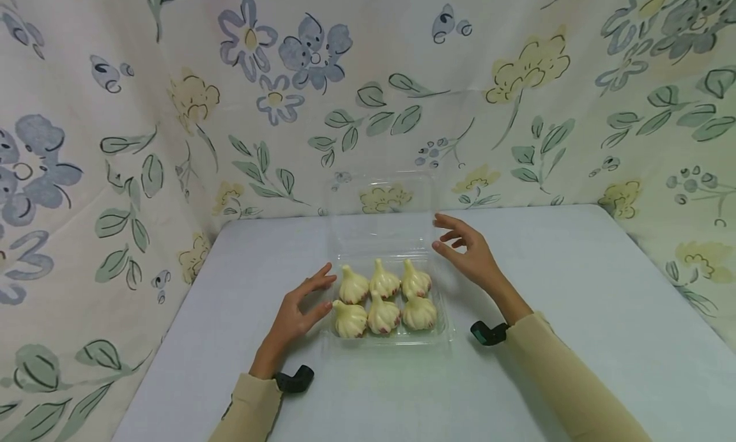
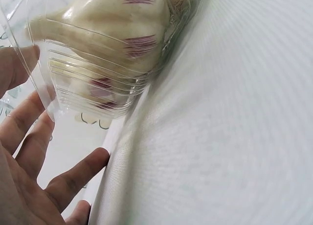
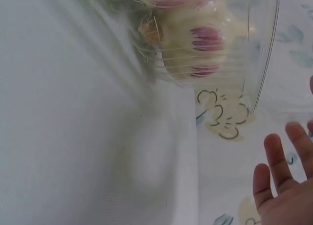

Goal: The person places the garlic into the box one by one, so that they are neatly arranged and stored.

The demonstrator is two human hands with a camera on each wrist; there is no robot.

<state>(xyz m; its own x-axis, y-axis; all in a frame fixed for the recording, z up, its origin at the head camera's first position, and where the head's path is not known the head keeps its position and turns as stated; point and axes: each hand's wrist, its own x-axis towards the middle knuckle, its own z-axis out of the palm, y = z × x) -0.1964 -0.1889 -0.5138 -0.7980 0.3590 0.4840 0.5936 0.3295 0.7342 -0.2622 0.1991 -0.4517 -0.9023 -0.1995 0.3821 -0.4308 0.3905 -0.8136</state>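
A clear plastic clamshell box [image 1: 391,341] sits on the table with its lid [image 1: 379,231] raised at the back. Several garlic bulbs [image 1: 384,314], cream with purple streaks, fill its tray in two rows. At the box's left side is my left hand [image 1: 296,311], fingers spread. In the left wrist view its thumb and fingertips meet the tray's rim [image 2: 36,83], and a lower finger reaches toward the cloth. My right hand [image 1: 468,250] hovers by the lid's right edge, fingers loosely extended. Whether it touches the lid, I cannot tell.
A white cloth covers the table [image 1: 575,314]. Behind and at both sides hangs a flower-print curtain [image 1: 368,97]. A black wrist-worn device [image 1: 294,379] is on the left wrist, and another device [image 1: 489,333] is on the right.
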